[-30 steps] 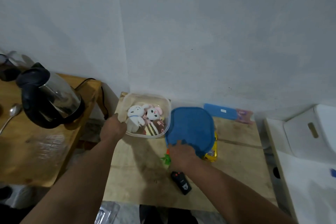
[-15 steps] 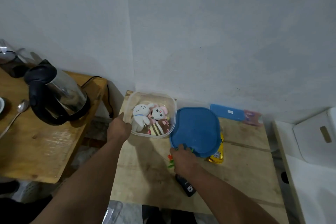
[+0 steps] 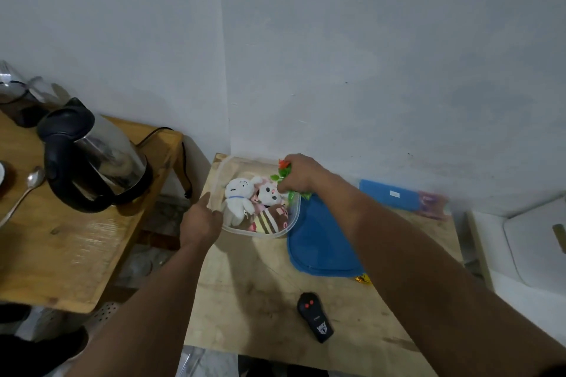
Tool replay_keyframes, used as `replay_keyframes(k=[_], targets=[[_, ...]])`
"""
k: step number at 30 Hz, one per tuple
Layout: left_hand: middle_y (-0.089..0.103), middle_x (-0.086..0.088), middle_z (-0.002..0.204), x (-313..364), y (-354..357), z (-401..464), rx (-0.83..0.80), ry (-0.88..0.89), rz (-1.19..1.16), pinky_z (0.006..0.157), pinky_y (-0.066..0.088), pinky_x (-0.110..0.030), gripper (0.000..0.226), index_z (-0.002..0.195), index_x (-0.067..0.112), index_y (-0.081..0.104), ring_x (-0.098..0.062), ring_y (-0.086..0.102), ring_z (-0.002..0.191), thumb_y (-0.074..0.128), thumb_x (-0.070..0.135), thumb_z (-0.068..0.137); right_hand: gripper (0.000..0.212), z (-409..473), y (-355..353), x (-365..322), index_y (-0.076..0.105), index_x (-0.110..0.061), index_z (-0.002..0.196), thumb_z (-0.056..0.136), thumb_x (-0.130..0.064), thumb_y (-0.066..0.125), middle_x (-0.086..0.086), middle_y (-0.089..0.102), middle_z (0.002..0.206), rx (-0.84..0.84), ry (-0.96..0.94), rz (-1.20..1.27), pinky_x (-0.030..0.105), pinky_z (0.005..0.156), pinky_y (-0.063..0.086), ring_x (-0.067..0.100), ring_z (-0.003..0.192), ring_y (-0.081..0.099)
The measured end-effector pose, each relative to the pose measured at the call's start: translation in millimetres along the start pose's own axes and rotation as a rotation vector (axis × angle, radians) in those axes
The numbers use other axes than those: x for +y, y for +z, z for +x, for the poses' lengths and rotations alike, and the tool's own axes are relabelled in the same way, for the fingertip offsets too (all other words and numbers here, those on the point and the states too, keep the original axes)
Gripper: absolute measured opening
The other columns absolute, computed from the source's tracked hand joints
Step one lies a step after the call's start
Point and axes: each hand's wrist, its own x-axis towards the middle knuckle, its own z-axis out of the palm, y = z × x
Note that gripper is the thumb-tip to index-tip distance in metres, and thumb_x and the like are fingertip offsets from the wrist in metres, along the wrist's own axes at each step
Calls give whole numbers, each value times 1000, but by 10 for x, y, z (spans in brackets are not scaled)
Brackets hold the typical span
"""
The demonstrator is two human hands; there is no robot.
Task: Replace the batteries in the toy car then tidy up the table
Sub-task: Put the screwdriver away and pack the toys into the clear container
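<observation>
A clear plastic container (image 3: 219, 176) with several plush toys stands at the back left of the small wooden table (image 3: 245, 291). My left hand (image 3: 200, 220) grips its near left rim. My right hand (image 3: 298, 176) holds a green and orange toy (image 3: 283, 169) over the container's back right corner. The container's blue lid (image 3: 321, 248) lies flat to the right of it, partly under my right forearm. A black remote control (image 3: 315, 317) with two red buttons lies near the table's front edge. I cannot tell whether the held toy is the car.
A black and steel kettle (image 3: 92, 156) stands on a second wooden table (image 3: 61, 248) to the left, with a spoon (image 3: 24, 190) beside it. A blue packet (image 3: 395, 194) lies by the wall. A yellow wrapper (image 3: 363, 278) peeks from under the lid. A white appliance (image 3: 533, 248) is at the right.
My right hand picked the green and orange toy up from the table in front of the lid and carried it over the container. My left hand stayed on the container's rim.
</observation>
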Motion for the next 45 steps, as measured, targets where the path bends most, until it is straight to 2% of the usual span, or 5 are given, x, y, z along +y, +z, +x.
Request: replay_keyframes(k=[12,19,26,36,45], targets=[[76,-10,102,-193,147,129,11,-29,-84,72,65,-48,52,149,24,56,-32,75,76,59,20,97,67,752,612,4,51,-11,135,77,-29,81,8,59,127,-361,7,-474,39,85,54,28,103,60],[79,-10,100,-163,136,150,12,-29,-49,79,64,-46,54,149,22,55,-30,75,82,59,18,96,86,633,573,-66,43,-17,135,67,-48,85,13,47,126,30,-96,-761,39,80,48,31,112,52],[80,-13,101,-219,181,194,13,-43,-40,88,62,-46,62,154,17,50,-31,75,91,58,19,92,25,469,646,69,65,-6,108,86,3,60,8,65,110,43,-71,-645,30,72,44,24,99,64],[74,-18,121,-143,128,230,-13,-157,-97,83,64,-51,55,144,14,60,-39,75,90,63,17,90,36,-213,581,451,57,-16,119,92,-39,57,9,58,111,366,-137,-310,39,70,52,31,94,60],[69,-22,128,-84,133,174,-11,-210,-117,85,63,-55,49,141,11,63,-45,72,99,61,14,92,28,-1445,1589,906,54,-17,99,82,-37,65,8,62,104,-97,39,-308,31,61,41,26,88,57]])
